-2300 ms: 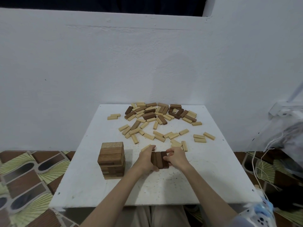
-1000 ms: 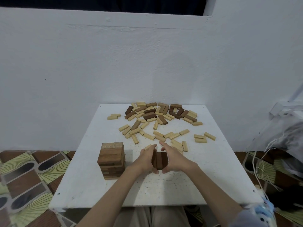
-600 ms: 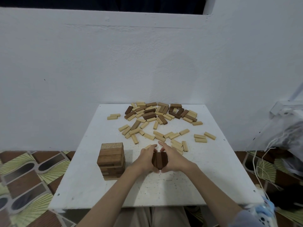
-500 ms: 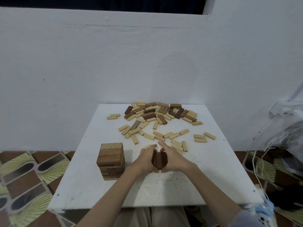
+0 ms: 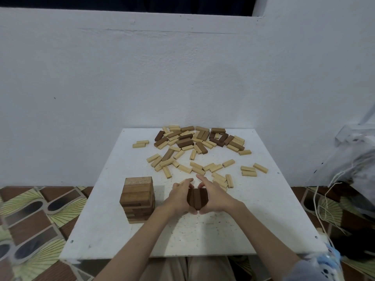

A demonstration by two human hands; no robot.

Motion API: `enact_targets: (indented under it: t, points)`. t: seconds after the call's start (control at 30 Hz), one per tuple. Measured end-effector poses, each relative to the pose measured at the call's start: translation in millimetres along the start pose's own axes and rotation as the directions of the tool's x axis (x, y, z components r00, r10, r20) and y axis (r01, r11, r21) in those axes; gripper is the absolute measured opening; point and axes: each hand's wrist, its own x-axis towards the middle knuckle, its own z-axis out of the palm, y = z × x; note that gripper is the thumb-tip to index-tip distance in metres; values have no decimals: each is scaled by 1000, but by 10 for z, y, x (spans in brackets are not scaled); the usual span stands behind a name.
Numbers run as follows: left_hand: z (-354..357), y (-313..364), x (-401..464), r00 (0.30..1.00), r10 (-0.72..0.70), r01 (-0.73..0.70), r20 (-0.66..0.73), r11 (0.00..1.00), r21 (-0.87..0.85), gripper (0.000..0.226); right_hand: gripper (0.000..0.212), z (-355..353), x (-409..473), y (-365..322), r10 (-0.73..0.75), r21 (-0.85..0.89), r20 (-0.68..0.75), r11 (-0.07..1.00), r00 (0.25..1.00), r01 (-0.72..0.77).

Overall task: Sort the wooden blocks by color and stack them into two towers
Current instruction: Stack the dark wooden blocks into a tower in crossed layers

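Three dark brown blocks (image 5: 197,198) lie side by side on the white table (image 5: 253,220). My left hand (image 5: 178,196) presses their left side and my right hand (image 5: 215,197) presses their right side, fingers fairly straight and cupped round the set. A stacked tower of brown blocks (image 5: 138,199) stands to the left of my hands. A pile of loose dark and light blocks (image 5: 194,140) covers the far part of the table, and scattered light blocks (image 5: 215,169) lie just beyond my fingers.
The table stands against a white wall (image 5: 182,78). A patterned tiled floor (image 5: 34,220) shows on the left. On the right are a plastic bag (image 5: 353,165) and white cords (image 5: 324,201).
My hands shifted from gripping the three dark blocks to cupping them from both sides with straighter fingers. In the last half second nothing visibly moved.
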Motion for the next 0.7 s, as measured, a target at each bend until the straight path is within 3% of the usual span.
enact_targets:
  t: [0.7]
  points:
    - [19,-40,21,1000,-14,13,-5,995,-94,107,115,17,33,33,8,52,5,999,1000,-8]
